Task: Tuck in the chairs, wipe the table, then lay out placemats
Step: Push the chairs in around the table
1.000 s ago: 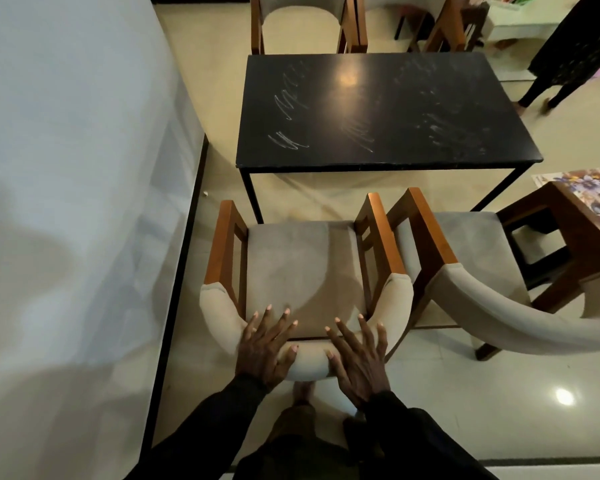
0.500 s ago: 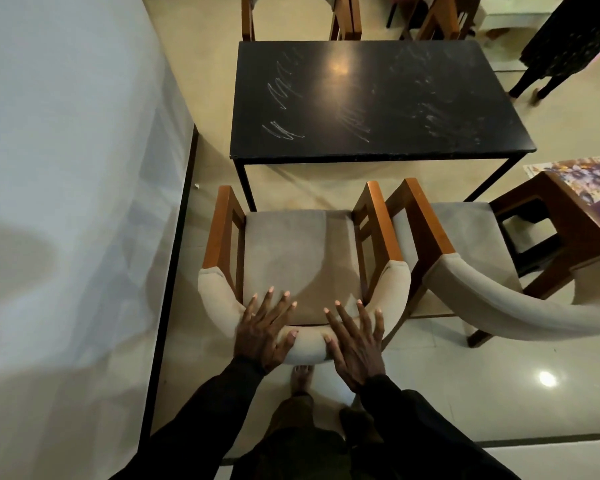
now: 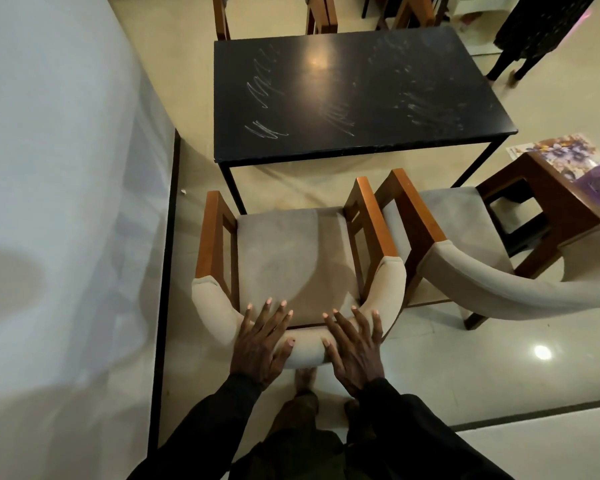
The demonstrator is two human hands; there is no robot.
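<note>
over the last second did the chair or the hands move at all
Nothing clearly moved; only the head view drifted slightly. The left hand and right hand stay pressed flat on the back of the chair, which still stands short of the table.

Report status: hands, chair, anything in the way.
Left hand, right hand open, flat on backrest. Chair short of table, untucked. Second chair close on its right.

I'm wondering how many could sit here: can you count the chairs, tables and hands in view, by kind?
Chairs: 4, the near chair, neighbouring chair, far left chair and far right chair, both cut off.
Tables: 1, the black table.
Hands: 2, left hand and right hand, on the near chair's backrest.
Total: 7
</note>
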